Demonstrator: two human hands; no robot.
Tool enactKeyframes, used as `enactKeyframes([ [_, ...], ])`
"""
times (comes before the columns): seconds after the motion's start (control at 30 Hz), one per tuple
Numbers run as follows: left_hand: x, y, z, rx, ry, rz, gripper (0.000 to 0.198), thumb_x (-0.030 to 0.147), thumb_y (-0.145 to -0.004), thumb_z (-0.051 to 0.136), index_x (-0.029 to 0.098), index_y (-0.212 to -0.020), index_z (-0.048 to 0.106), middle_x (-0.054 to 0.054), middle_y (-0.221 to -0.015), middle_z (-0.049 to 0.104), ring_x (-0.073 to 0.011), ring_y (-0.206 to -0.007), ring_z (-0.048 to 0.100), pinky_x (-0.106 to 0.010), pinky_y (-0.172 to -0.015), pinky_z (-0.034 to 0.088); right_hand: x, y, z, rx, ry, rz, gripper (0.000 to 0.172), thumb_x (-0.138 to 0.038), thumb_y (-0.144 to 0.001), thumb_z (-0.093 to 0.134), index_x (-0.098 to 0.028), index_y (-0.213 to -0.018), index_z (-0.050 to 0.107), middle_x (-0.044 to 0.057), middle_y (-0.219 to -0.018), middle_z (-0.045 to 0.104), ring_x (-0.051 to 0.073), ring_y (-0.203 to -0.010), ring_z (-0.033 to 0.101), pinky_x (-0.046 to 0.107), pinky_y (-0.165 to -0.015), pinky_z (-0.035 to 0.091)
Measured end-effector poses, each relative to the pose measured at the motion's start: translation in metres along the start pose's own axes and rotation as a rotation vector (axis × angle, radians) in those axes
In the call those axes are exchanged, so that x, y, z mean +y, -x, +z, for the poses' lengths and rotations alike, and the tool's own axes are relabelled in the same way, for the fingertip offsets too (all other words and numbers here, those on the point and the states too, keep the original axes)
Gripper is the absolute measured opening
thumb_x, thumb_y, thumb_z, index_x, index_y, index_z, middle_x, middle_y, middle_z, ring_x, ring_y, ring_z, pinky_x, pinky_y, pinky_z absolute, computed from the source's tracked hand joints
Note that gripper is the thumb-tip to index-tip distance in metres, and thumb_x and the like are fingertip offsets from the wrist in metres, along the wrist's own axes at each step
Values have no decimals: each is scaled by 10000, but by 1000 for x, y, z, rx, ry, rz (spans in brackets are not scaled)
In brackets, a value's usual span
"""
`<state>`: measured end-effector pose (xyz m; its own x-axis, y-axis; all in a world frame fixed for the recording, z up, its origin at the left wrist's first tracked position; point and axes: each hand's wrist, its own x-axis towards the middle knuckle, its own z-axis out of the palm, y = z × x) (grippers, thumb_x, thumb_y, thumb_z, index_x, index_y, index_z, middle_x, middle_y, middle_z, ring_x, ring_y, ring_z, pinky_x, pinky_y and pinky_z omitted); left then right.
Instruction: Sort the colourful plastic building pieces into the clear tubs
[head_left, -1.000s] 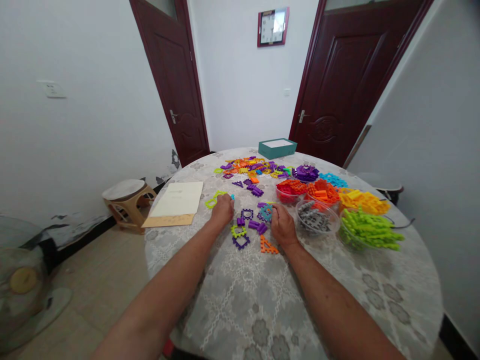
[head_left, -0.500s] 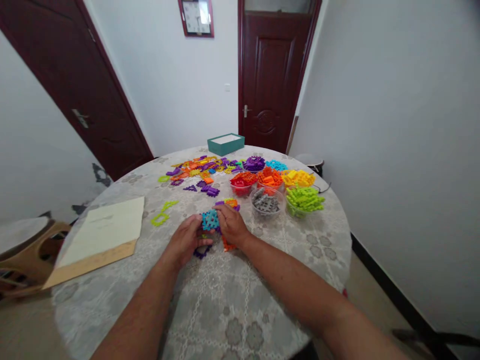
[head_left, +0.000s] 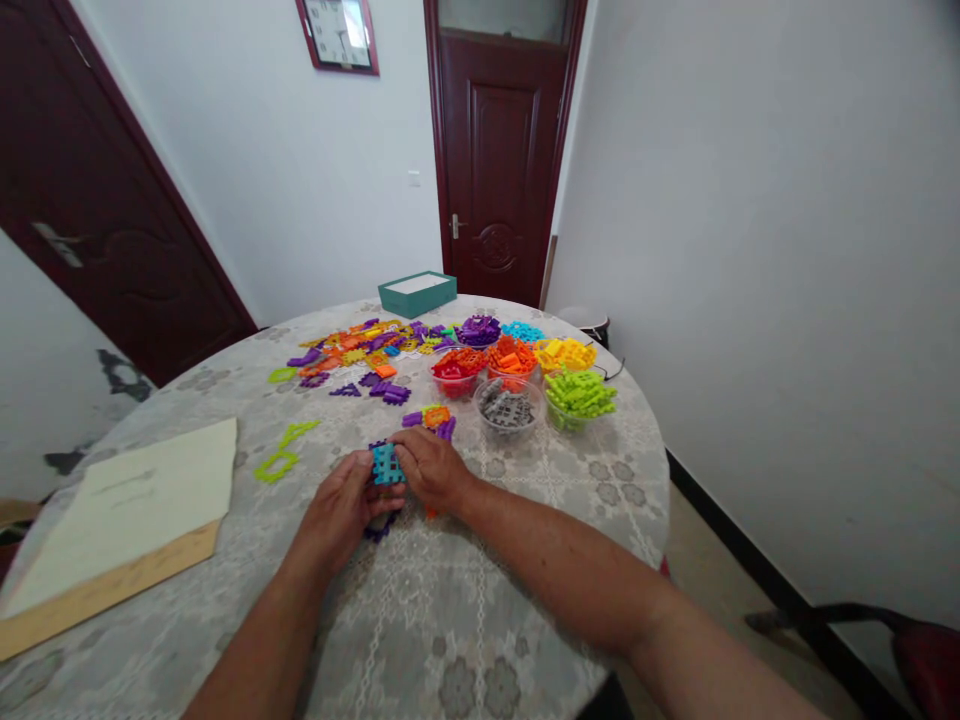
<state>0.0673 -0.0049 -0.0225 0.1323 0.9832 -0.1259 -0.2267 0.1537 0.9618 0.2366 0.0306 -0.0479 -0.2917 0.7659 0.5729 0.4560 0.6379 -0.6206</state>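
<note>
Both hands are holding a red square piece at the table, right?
Not quite. The square piece is blue, not red. The head view shows the left hand and the right hand both holding it at the table.

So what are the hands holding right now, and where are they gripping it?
The left hand and right hand hold a blue plastic piece between them, the left on its left edge, the right on its right edge.
</note>
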Motion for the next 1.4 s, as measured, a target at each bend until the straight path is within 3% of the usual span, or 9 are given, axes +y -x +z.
enactKeyframes([
  [0.27, 3, -1, -5, 36, -366, 82, 632, 586, -736, 840, 193, -1203, 676, -80, -1050, 786, -248, -823, 774, -398, -804, 641, -4, -1, -4, 22, -93, 123, 99, -270, -1018, 548, -243, -1092, 609, 33, -1043, 672, 215, -1021, 635, 399, -978, 507],
  [0.4, 7, -1, -8, 122, -476, 143, 647, 638, -786, 765, 181, -1240, 704, -82, -998, 795, -252, -808, 764, -363, -742, 612, -2, -3, -6, -33, -379, 239, 155, -301, -932, 635, -241, -1075, 627, -21, -871, 651, 172, -787, 627, 308, -774, 533],
  [0.57, 3, 0, -6, 143, -358, 165, 656, 601, -817, 737, 162, -1302, 686, -69, -959, 778, -210, -760, 729, -345, -748, 604, 1, -3, -10, -91, -686, 417, 265, -390, -864, 682, -230, -1067, 627, -46, -724, 603, 145, -592, 554, 267, -567, 480],
  [0.67, 2, -1, -6, 170, -334, 192, 594, 564, -873, 676, 151, -1299, 683, -57, -866, 754, -205, -743, 710, -343, -736, 604, 1, -4, -11, -57, -669, 437, 272, -385, -849, 684, -221, -1060, 637, -50, -700, 596, 141, -565, 537, 261, -531, 456],
  [0.8, 4, -3, -16, 397, -435, 280, 436, 490, -911, 590, 158, -1171, 702, -74, -947, 771, -175, -685, 672, -312, -681, 574, -10, -8, -27, 32, -445, 321, 231, -321, -888, 647, -207, -1084, 687, -24, -793, 654, 147, -673, 581, 266, -637, 488],
  [0.9, 6, -8, -27, 525, -529, 309, 391, 455, -903, 564, 168, -1125, 707, -71, -953, 775, -172, -676, 658, -297, -667, 547, -29, -17, -58, 24, -176, 193, 225, -293, -922, 642, -208, -1111, 728, -10, -830, 686, 153, -726, 604, 280, -716, 491],
  [1.07, 6, -14, -31, 528, -649, 263, 386, 442, -876, 546, 176, -1100, 716, -70, -936, 780, -209, -741, 700, -322, -731, 550, -37, -56, -140, 102, 130, 110, 256, -279, -954, 625, -216, -1171, 744, 28, -964, 753, 180, -841, 670, 314, -827, 518],
  [1.2, 3, -18, -30, 523, -700, 242, 370, 449, -865, 543, 193, -1073, 711, -68, -942, 791, -232, -773, 725, -345, -785, 549, 9, -104, -213, 245, 427, 219, 252, -240, -926, 644, -166, -1134, 767, 65, -1024, 771, 196, -939, 691, 310, -890, 517],
  [1.4, -2, -22, -36, 511, -749, 230, 367, 468, -878, 527, 212, -1064, 713, -65, -958, 794, -256, -859, 739, -362, -847, 541, 98, -142, -292, 194, 782, 698, 280, -216, -947, 640, -116, -1162, 790, 132, -965, 796, 199, -901, 735, 266, -839, 516],
])
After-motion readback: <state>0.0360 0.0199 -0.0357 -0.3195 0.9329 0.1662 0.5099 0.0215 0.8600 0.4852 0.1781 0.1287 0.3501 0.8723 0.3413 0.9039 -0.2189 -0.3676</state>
